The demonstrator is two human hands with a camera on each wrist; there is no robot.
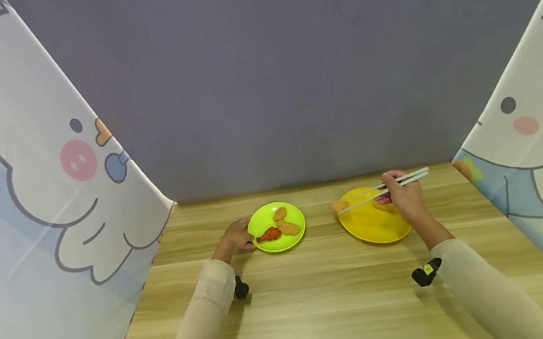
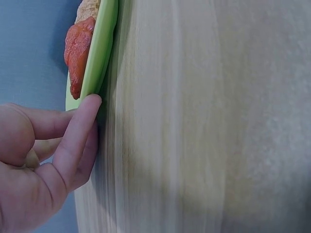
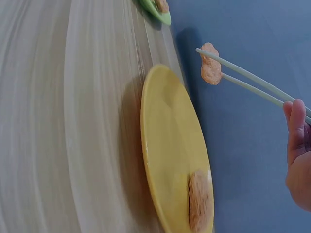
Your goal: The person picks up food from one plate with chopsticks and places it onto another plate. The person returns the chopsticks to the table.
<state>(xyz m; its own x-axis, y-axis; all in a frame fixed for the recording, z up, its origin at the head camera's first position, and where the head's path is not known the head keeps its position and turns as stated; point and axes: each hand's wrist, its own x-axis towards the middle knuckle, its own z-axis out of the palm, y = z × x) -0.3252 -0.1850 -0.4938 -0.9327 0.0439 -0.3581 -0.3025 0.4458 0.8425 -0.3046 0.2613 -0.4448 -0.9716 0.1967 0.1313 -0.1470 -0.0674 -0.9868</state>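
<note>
My left hand (image 1: 236, 238) rests with relaxed fingertips against the rim of the round lime-green plastic plate (image 1: 258, 225), which carries a red drumstick-shaped piece (image 1: 269, 235) and two tan nuggets. My right hand (image 1: 405, 196) grips a pair of pale grey chopsticks (image 1: 381, 191), pinching a tan nugget (image 3: 210, 64) clear above the left edge of the round yellow plate (image 3: 167, 145) on the wooden surface (image 1: 328, 298). Risk: the nugget is held only at the tips; any slackening would drop it. A second nugget (image 3: 199, 199) is partly hidden behind my hand in the head view.
</note>
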